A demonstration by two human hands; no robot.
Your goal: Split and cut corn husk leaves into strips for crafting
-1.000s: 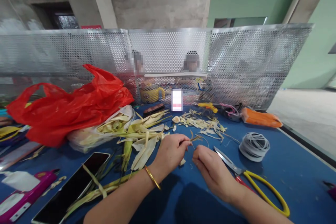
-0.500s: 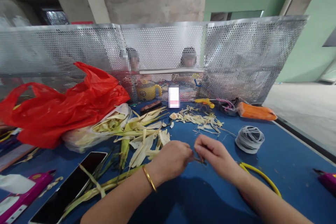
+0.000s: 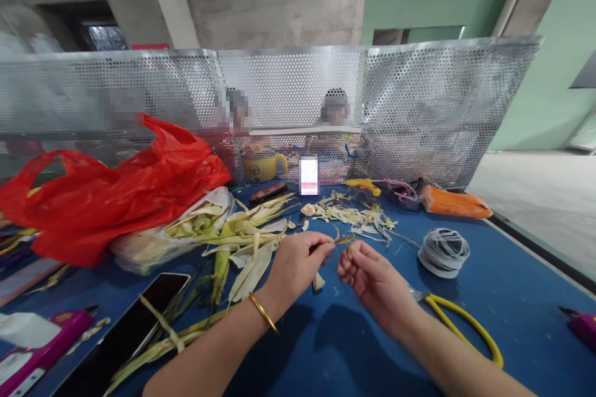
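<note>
Rolled thumb-upward since the earlier frame, the left hand (image 3: 302, 260) is pinching a dry sprig (image 3: 345, 239), seemingly steadying it, left of the cord ball (image 3: 444, 252); the right hand (image 3: 372, 273) is curling its fingers together, contents unclear; scissors (image 3: 433, 299) are lying nearer than the cord ball on the blue tabletop (image 3: 526, 298), perforated screen (image 3: 419, 99) and concrete wall (image 3: 274, 6) rising behind

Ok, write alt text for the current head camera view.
A person's left hand pinches a small brownish strip, with the curled right hand close beside it, over a blue table. Pale husks and a dark-screened phone lie to the left, a ball of grey cord and yellow-handled scissors to the right.
</note>
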